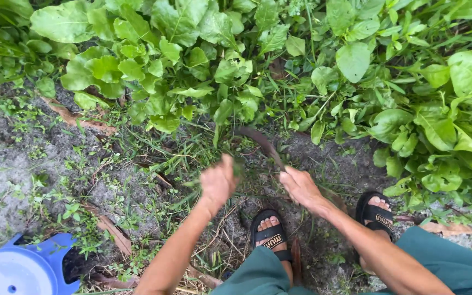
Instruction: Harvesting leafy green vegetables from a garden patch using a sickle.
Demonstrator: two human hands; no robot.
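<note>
A curved sickle [261, 143] is gripped in the right hand [300, 186], its blade arcing far and left above the grass tuft [240, 168] clasped in the nearer-set left hand [218, 180].

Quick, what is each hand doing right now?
Left hand: closed on a tuft of grass.
Right hand: closed on the handle of a curved sickle.

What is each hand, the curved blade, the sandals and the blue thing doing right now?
left hand: closed around a bunch of grass
right hand: closed on the sickle handle
sickle: blade raised, curving toward the grass
sandals: on both feet, flat on the soil
blue plastic stool: standing on the ground, untouched
</note>
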